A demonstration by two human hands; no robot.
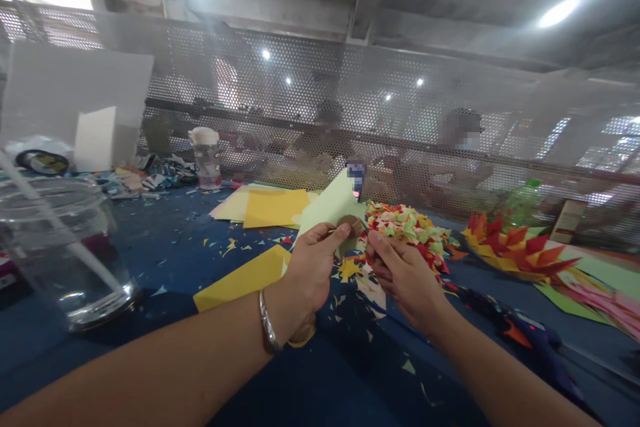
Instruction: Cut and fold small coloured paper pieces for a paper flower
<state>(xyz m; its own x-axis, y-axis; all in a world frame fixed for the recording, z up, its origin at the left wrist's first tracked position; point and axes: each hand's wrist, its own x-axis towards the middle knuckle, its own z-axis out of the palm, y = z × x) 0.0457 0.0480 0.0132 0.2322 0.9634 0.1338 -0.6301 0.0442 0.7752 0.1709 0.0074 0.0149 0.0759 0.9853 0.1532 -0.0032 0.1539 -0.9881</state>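
My left hand (315, 263), with a silver bangle at the wrist, pinches a pale green paper sheet (325, 203) together with a brown rounded piece (351, 221) like card. My right hand (400, 270) is closed beside it, its fingertips near the brown piece's edge. From its grip a thin dark tool (365, 227) shows a narrow tip; the rest is hidden by the fingers. Beneath the hands lie yellow and pale paper scraps (349, 269). A yellow sheet (245, 277) lies left of my left wrist, and a heap of small colourful paper pieces (410, 223) sits behind my right hand.
A clear cup with a straw (75, 260) stands at left, a lidded tumbler (206, 157) farther back. Yellow sheets (275, 207) lie ahead. At right are an orange-red paper flower (520, 250), a green bottle (523, 203) and a blue glue gun (530, 333). A perforated screen (280, 93) rises behind.
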